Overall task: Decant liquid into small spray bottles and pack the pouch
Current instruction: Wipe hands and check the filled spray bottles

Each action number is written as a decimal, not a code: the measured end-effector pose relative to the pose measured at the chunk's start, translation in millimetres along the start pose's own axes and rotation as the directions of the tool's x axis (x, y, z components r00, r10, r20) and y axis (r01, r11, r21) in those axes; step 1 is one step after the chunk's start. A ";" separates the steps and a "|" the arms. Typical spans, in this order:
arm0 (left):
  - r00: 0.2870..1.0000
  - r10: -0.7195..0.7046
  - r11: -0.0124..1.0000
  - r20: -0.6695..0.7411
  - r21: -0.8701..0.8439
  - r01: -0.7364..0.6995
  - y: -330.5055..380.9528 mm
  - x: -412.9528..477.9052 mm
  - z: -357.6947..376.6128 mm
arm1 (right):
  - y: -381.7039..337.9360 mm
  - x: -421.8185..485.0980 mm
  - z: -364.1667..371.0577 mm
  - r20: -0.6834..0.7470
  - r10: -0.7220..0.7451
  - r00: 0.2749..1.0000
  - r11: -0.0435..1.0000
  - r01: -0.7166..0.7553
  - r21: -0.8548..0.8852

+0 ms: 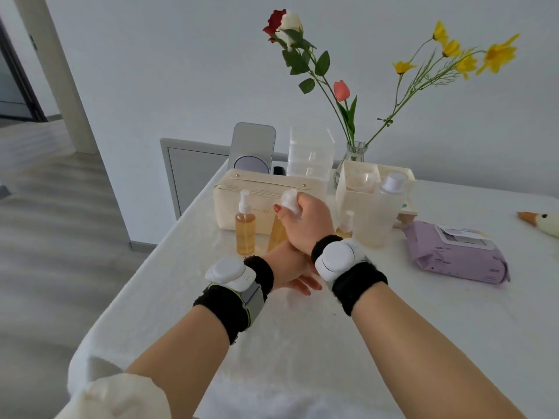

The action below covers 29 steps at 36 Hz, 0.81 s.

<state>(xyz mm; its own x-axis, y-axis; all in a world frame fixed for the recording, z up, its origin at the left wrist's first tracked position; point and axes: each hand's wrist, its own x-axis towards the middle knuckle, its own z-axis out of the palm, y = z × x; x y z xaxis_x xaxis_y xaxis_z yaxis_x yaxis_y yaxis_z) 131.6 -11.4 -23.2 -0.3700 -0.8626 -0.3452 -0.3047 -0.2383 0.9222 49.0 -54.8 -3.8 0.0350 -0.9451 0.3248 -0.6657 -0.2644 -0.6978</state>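
Head view: right hand grips white cap above amber bottle, just ahead of left hand (mostly hidden under right wrist, grip unclear), pouch behind both.

The right hand hid most of one bottle; the left hand lay partly under the right wrist; the edge cut off the goose toy; the pouch lettering was unreadable.
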 end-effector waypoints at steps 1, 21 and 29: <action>0.999 -0.021 0.999 0.025 -0.031 0.022 -0.4 1.0 -2.6 | 2.1 -1.4 -3.6 -0.014 -0.006 1.000 1.000 0.006 0.010; 0.923 0.245 0.941 -0.295 -0.157 -0.300 8.9 21.0 -0.8 | 11.7 -12.1 -84.2 -0.261 -0.091 0.961 0.950 0.163 0.268; 0.962 0.270 0.939 -0.030 -0.214 -0.271 11.2 17.0 6.9 | 16.2 -25.0 -64.8 -0.046 -0.036 0.998 0.898 0.053 0.437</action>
<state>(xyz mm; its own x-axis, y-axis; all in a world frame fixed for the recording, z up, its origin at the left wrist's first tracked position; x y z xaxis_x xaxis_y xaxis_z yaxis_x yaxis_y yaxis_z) 115.8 -25.6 -20.0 -0.4121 -0.9079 -0.0774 0.0018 -0.0858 0.9963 -10.9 -23.1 18.1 0.0246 -0.9250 0.3792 -0.2697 -0.3713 -0.8884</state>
